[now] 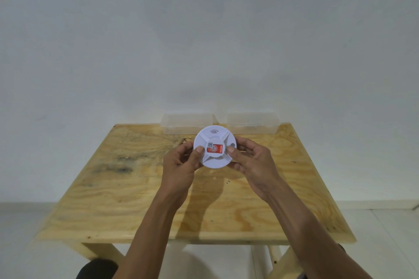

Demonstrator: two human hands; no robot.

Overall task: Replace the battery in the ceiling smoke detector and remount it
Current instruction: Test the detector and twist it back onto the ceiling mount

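- Head view, the only one: smoke detector (214, 147) sits just below frame centre, held up off the table (140, 188) between both hands, front face tilted toward the camera.
- Left hand (181, 163) grip: closed on the detector's left rim, thumb tip pressed onto the face just left of the red label (217, 149), fingers wrapped behind and out of sight.
- Right hand (251, 161) grip: closed on the right rim, thumb tip on the face just right of the label, fingers behind too.
- Key relation: detector is a flat disc, no long axis; its centre axis points roughly at the camera. It lies dead between the two grips, neither hand nearer, thumbs opposed across the diameter. Reads to me as a set-up for a counter-twist or a flip to reach the back.
- Battery door not visible from here; presumably on the hidden rear face. No battery in view at all.
- Two clear plastic boxes (188, 123) (252, 123) at the far table edge, upper centre of the frame, just behind the detector. Contents too faint to tell.
- Judgement: early in the task; the housing looks closed, not yet opened.
- Risk: smooth plastic held only at the rim; a slip during the twist drops it onto the table.
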